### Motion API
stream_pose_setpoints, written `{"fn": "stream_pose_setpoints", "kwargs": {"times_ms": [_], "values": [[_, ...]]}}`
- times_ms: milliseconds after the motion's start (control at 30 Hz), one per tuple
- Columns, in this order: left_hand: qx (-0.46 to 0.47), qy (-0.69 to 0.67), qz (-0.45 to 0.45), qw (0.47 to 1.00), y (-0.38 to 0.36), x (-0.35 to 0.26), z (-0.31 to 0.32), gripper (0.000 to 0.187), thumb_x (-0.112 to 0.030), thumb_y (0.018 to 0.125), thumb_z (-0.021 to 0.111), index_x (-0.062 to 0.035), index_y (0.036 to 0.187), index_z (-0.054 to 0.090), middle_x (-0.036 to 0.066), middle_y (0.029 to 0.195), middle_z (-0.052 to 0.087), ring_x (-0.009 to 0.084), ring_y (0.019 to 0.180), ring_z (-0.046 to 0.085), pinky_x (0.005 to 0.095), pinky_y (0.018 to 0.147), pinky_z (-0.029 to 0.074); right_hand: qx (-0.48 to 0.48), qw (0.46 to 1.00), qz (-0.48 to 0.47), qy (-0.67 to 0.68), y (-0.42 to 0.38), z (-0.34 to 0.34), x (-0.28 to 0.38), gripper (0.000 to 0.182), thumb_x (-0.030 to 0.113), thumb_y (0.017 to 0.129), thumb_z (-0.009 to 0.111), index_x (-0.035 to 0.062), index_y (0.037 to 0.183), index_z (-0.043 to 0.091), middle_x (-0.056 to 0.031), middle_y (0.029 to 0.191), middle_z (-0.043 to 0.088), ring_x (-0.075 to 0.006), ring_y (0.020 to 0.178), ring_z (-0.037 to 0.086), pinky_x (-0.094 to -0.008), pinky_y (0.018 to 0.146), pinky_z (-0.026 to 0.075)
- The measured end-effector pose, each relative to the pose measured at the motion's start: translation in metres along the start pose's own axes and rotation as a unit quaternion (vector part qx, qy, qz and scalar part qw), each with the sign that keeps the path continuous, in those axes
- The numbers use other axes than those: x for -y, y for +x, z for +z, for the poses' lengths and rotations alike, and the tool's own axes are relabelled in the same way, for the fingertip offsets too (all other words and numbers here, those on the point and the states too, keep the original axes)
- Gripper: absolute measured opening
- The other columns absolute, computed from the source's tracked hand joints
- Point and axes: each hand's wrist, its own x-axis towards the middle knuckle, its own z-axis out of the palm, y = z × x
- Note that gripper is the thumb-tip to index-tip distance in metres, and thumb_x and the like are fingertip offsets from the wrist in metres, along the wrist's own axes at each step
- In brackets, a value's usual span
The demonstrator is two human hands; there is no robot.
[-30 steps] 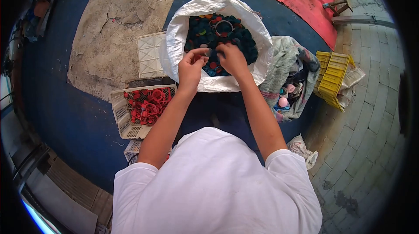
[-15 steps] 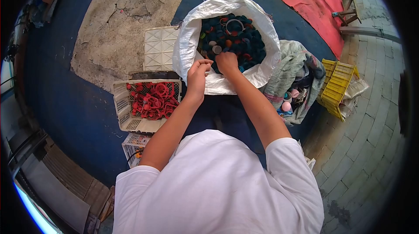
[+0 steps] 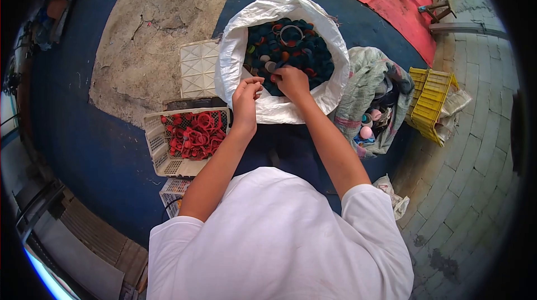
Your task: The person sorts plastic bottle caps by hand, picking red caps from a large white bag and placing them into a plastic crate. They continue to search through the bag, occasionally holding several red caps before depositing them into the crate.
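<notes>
A white woven sack (image 3: 229, 59) stands open in front of me, holding many dark green and blue caps (image 3: 319, 57) with some orange and pale ones among them. My right hand (image 3: 292, 83) is over the sack's near part, its fingers pinched around a small thing, partly reddish, that I cannot make out. Just left of it, at the sack's near rim, is my left hand (image 3: 246, 98), with its fingers curled and the tips close together; whether they hold anything is too small to tell. A pale ring (image 3: 291, 34) rests on the caps.
Left of the sack is a beige crate (image 3: 158, 146) of red plastic pieces (image 3: 196, 135), with a white lattice panel (image 3: 198, 71) behind it. To the right are a grey-green sack (image 3: 358, 71) of mixed items and a yellow crate (image 3: 433, 96). A white crate (image 3: 170, 188) sits near my left elbow.
My right hand has drawn back slightly toward me from the caps, and a reddish bit now shows at its fingertips. The whole view has shifted a little.
</notes>
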Motion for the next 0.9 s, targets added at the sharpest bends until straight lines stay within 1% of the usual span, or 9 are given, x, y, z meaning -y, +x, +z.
{"fn": "stream_pose_setpoints", "kwargs": {"times_ms": [100,167,267,400,533,600,667,733,900], "values": [[0.018,-0.067,0.025,0.997,0.005,0.003,0.007,0.024,-0.01,0.101,0.049,0.0031,0.117,0.062,0.01,0.113,0.066,0.0178,0.105,0.064,0.0305,0.094,0.049,-0.052,0.971,0.105,0.209,-0.006,-0.029,0.015,0.02,0.019,0.086,0.077,0.0003,0.092,0.075,-0.0099,0.086,0.075,-0.0185,0.069,0.07,-0.0322,0.059,0.053],[0.035,-0.086,0.028,0.995,0.003,-0.006,0.017,0.028,-0.011,0.102,0.047,0.0054,0.12,0.06,0.012,0.116,0.065,0.0211,0.108,0.065,0.0342,0.099,0.05,-0.016,0.867,0.21,0.452,-0.01,-0.053,0.024,0.023,0.018,0.088,0.078,-0.0004,0.101,0.074,-0.0077,0.088,0.074,-0.0115,0.068,0.067,-0.0263,0.059,0.051],[0.083,-0.153,-0.006,0.985,0.012,-0.006,0.02,0.034,-0.015,0.104,0.044,0.0071,0.126,0.058,0.016,0.122,0.063,0.0256,0.112,0.064,0.0373,0.102,0.05,-0.064,0.804,0.239,0.54,-0.015,-0.093,0.037,0.025,0.012,0.089,0.078,-0.0008,0.109,0.07,-0.0046,0.09,0.074,-0.0057,0.069,0.063,-0.0214,0.059,0.049],[0.16,-0.247,-0.095,0.951,0.016,-0.013,0.036,0.041,-0.026,0.107,0.039,0.0048,0.127,0.057,0.018,0.125,0.062,0.0285,0.115,0.063,0.0403,0.104,0.049,-0.075,0.82,0.167,0.542,-0.015,-0.103,0.051,0.025,0.01,0.089,0.076,-0.001,0.111,0.07,-0.0065,0.091,0.075,-0.009,0.069,0.064,-0.0229,0.064,0.052],[0.185,-0.318,-0.137,0.92,0.021,-0.015,0.042,0.042,-0.029,0.108,0.037,0.0021,0.128,0.057,0.017,0.129,0.062,0.0319,0.12,0.06,0.0446,0.109,0.047,-0.054,0.953,-0.006,0.299,-0.018,-0.117,0.063,0.021,0.009,0.089,0.075,0.0004,0.108,0.073,-0.0052,0.099,0.073,-0.01,0.077,0.067,-0.0234,0.068,0.053],[0.192,-0.329,-0.141,0.914,0.024,-0.014,0.036,0.043,-0.029,0.108,0.037,0.0019,0.13,0.057,0.018,0.131,0.061,0.0329,0.123,0.059,0.0451,0.111,0.046,-0.119,0.865,0.119,0.474,-0.014,-0.105,0.052,0.018,0.007,0.089,0.072,0.0035,0.106,0.073,-0.0043,0.098,0.071,-0.0091,0.08,0.065,-0.0261,0.068,0.052],[0.184,-0.336,-0.127,0.915,0.027,-0.015,0.028,0.044,-0.029,0.108,0.037,0.0021,0.132,0.056,0.019,0.133,0.061,0.0339,0.125,0.058,0.0457,0.111,0.045,-0.143,0.911,0.131,0.364,-0.006,-0.1,0.027,0.014,0.007,0.089,0.07,0.0043,0.102,0.073,-0.0063,0.092,0.069,-0.0127,0.079,0.067,-0.0284,0.068,0.052],[0.186,-0.347,-0.115,0.912,0.029,-0.015,0.021,0.045,-0.03,0.108,0.037,0.0023,0.134,0.055,0.019,0.135,0.06,0.0349,0.127,0.057,0.0464,0.112,0.045,-0.021,0.992,0.072,0.102,-0.002,-0.081,0.01,0.019,0.013,0.084,0.071,0.0077,0.102,0.073,-0.0113,0.092,0.067,-0.0275,0.086,0.069,-0.038,0.072,0.055],[0.199,-0.381,-0.106,0.896,0.029,-0.022,0.017,0.049,-0.032,0.107,0.036,0.0026,0.137,0.052,0.019,0.138,0.057,0.0373,0.131,0.054,0.0478,0.112,0.044,0.164,0.967,-0.072,-0.181,-0.006,-0.022,0.002,0.016,0.013,0.083,0.069,0.0118,0.099,0.074,-0.006,0.1,0.069,-0.0283,0.096,0.067,-0.0406,0.075,0.057]]}}
